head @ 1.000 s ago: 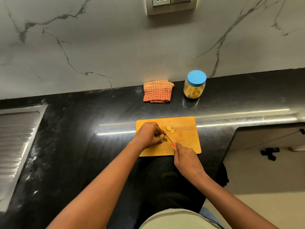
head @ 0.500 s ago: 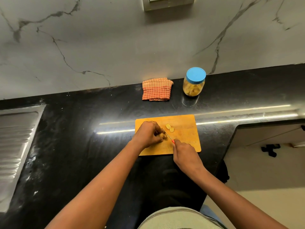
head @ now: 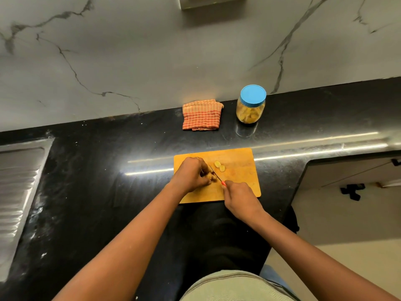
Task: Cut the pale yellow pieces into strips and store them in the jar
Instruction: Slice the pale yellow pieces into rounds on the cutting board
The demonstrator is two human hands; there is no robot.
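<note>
You've got two hands: left hand point(head: 191, 174), right hand point(head: 240, 196). One board point(head: 238, 170), one knife point(head: 214, 173), two loose slices point(head: 217, 164), one chunk point(head: 212, 177). Counter point(head: 108, 170) back edge: one jar point(head: 251, 105), one cloth point(head: 201, 115); left edge: one drainboard point(head: 17, 181).

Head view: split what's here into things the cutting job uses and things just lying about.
In use: cutting board, knife in right hand, pale yellow piece under left hand, two slices, blue-lidded jar.
Lying about: checked cloth, sink drainboard, wall plate.
</note>
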